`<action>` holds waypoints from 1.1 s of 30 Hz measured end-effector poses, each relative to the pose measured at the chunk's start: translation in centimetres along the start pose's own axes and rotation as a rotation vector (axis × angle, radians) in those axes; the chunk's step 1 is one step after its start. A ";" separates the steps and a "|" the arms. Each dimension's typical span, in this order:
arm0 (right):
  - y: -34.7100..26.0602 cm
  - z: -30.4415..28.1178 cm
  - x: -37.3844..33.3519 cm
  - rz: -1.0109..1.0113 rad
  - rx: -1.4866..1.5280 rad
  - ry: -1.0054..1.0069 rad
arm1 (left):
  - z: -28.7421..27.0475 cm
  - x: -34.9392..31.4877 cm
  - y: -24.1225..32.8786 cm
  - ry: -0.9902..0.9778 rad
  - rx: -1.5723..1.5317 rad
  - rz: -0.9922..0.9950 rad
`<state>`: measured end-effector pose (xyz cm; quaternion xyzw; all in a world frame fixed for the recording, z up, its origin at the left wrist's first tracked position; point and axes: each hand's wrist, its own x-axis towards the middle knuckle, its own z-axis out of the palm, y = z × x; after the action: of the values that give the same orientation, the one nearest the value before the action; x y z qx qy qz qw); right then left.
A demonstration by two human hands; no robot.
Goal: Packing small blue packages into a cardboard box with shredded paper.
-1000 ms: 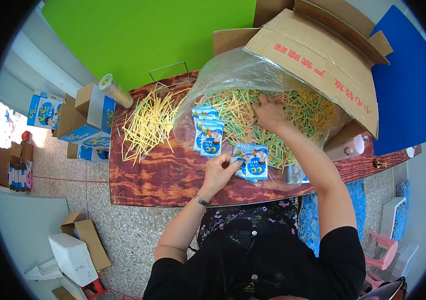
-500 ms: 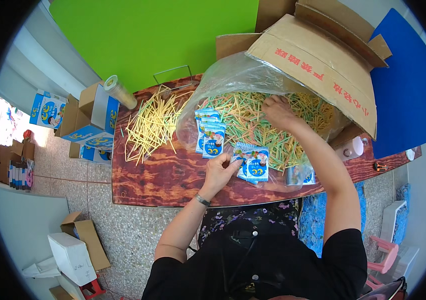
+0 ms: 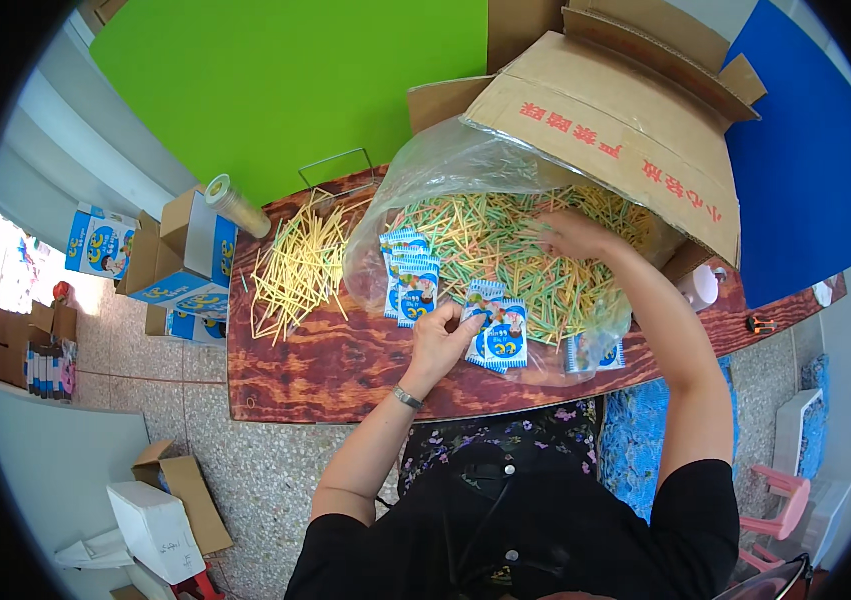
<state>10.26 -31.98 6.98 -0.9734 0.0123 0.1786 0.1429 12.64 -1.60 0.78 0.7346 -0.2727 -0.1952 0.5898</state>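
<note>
My left hand (image 3: 441, 345) is closed at the near edge of the table, its thumb and fingers pinching the left side of small blue-and-white packets (image 3: 506, 335) that overlap each other. Beyond it lies another overlapping group of the same packets (image 3: 418, 290). My right hand (image 3: 574, 236) reaches into a heap of thin pastel-coloured sticks (image 3: 486, 235), yellow, green and pink. Its fingers are curled down among the sticks; the fingertips are partly hidden, so any hold there cannot be made out. The heap spills from a clear plastic bag (image 3: 446, 165).
A large cardboard carton (image 3: 616, 125) lies tipped over the bag. Plain yellow sticks (image 3: 301, 265) are piled at the left, near a clear tub (image 3: 236, 203) and a wire stand (image 3: 336, 170). More packets (image 3: 596, 353) lie right of my left hand. A white cup (image 3: 703, 288) stands at right.
My right hand has shifted slightly within the coloured sticks, with its fingers now lower among them. My left hand stays on the packets. The whole view has shifted a little.
</note>
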 end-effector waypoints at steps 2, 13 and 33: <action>0.6 0.3 -0.9 0.081 0.404 -0.039 | 0.4 0.3 0.7 0.005 -0.042 -0.003; 0.3 4.4 -4.1 0.038 1.202 -0.158 | 3.3 6.0 1.7 0.229 -0.124 0.061; -8.4 -5.1 -11.0 -0.191 0.540 -0.076 | 2.3 2.4 2.7 0.149 0.173 0.374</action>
<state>2.36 -25.65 17.73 -0.8896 -0.0376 0.1908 0.4133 12.63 -5.31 2.94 0.7314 -0.3756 -0.0034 0.5692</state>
